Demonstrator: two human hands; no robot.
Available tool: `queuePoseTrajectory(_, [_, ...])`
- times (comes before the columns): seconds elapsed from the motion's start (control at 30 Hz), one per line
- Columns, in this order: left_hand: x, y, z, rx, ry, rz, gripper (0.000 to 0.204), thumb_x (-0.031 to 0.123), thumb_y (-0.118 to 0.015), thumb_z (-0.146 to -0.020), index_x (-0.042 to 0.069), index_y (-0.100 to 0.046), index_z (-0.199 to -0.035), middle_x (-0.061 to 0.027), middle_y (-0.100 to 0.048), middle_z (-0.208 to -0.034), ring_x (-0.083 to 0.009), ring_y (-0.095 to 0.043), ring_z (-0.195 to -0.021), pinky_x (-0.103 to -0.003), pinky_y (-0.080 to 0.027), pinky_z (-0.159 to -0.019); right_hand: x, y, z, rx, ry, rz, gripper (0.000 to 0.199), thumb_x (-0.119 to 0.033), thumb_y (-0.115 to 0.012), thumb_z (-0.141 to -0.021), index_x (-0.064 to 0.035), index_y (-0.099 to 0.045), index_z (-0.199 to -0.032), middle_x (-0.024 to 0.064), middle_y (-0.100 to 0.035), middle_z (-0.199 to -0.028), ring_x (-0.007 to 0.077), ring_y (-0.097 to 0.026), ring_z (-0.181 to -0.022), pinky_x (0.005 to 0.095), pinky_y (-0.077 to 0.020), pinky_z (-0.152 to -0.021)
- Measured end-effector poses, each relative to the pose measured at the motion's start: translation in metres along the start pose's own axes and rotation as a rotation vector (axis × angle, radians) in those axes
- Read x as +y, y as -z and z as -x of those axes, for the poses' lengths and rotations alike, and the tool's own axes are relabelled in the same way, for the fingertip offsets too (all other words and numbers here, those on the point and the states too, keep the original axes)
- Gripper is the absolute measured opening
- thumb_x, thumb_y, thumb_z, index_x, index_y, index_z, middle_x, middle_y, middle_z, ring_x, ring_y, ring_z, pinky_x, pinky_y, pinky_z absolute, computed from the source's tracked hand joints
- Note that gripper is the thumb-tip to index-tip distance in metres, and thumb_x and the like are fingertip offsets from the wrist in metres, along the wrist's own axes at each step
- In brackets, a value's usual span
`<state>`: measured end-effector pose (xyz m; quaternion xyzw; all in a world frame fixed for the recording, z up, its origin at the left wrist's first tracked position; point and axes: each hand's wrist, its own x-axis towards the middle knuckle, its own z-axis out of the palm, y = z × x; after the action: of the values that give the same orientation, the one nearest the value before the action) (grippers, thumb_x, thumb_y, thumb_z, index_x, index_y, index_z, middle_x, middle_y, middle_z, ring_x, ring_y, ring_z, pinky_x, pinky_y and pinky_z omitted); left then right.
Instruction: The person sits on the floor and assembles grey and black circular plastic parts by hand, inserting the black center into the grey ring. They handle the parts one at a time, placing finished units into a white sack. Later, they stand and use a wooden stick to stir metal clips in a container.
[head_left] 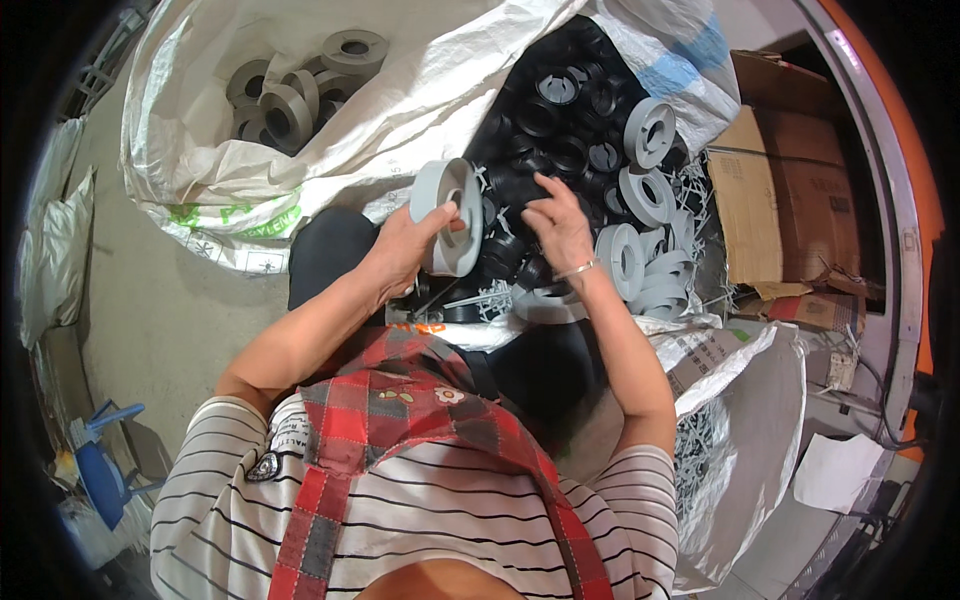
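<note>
- Beyond my left hand [405, 247], several gray rings [300, 108] sit inside a white sack [215, 175].
- My left hand clasps a light gray wheel [464, 246], thumb at its central opening.
- Right of that wheel, my right hand [562, 225] is apart, fingers loosely spread over black round parts [560, 155].
- Loose gray rings lie just beyond it.

A pale grey ring [432, 188] sat in the left hand [404, 246].
I saw it edge-up near heaped black round parts [538, 118].
</note>
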<state>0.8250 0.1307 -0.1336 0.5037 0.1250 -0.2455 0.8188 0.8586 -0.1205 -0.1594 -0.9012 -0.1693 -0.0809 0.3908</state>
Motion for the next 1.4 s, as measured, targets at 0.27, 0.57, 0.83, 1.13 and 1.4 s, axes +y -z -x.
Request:
queuePoseTrajectory(0.27, [0.003, -0.024, 0.036, -0.201, -0.071, 0.088, 0.044, 0.032, -0.059, -0.093, -0.001, -0.05, -0.121, -0.0076, -0.06, -0.104, -0.0141, -0.06, -0.09, -0.031, -0.053, -0.077, -0.116, 0.032, 0.008, -0.243, -0.117, 0.055, 0.066, -0.023, -0.075, -0.068, -0.0003, -0.05, -0.125, 0.0244, -0.047, -0.126, 0.0356, -0.045, -0.119, 0.038, -0.0382, -0.1])
queuePoseTrajectory(0.57, [0.033, -0.003, 0.057, -0.403, 0.173, -0.097, 0.043, 0.03, -0.058, -0.093, -0.003, -0.052, -0.12, -0.0108, -0.063, -0.104, -0.0168, -0.064, -0.09, -0.032, -0.056, -0.078, -0.147, 0.047, 0.029, -0.471, 0.671, 0.492, 0.068, -0.01, -0.077, -0.056, 0.0018, -0.046, -0.115, 0.0154, -0.048, -0.109, 0.0324, -0.047, -0.104, 0.0367, -0.0462, -0.089])
queuePoseTrajectory(0.83, [0.02, -0.025, 0.067, -0.349, 0.03, 0.054, 0.037, 0.028, -0.061, -0.092, 0.002, -0.054, -0.117, -0.0037, -0.062, -0.102, -0.0108, -0.061, -0.085, -0.028, -0.053, -0.074, -0.136, 0.035, 0.045, -0.17, 0.266, 0.182, 0.065, -0.012, -0.076, -0.06, -0.0035, -0.049, -0.118, 0.0165, -0.049, -0.108, 0.0364, -0.047, -0.104, 0.04, -0.0456, -0.088])
queuePoseTrajectory(1.13, [0.017, -0.024, 0.059, -0.228, -0.219, -0.129, 0.039, 0.026, -0.065, -0.089, 0.002, -0.052, -0.117, -0.002, -0.059, -0.092, -0.0063, -0.052, -0.075, -0.022, -0.045, -0.062, -0.119, 0.012, 0.037, -0.134, -0.219, -0.454, 0.068, -0.027, -0.08, -0.073, 0.0108, -0.047, -0.12, 0.0178, -0.064, -0.096, 0.0273, -0.067, -0.084, 0.0303, -0.0554, -0.071])
queuePoseTrajectory(1.4, [0.083, -0.021, 0.052, 0.043, -0.586, -0.921, 0.071, 0.023, -0.07, -0.084, -0.004, -0.035, -0.139, -0.0176, -0.053, -0.127, -0.0237, -0.052, -0.115, -0.033, -0.04, -0.099, -0.05, 0.02, 0.031, -0.156, -0.426, -0.285, 0.058, -0.039, -0.071, -0.079, 0.0091, -0.053, -0.105, 0.0216, -0.065, -0.096, 0.0312, -0.065, -0.093, 0.0367, -0.053, -0.075])
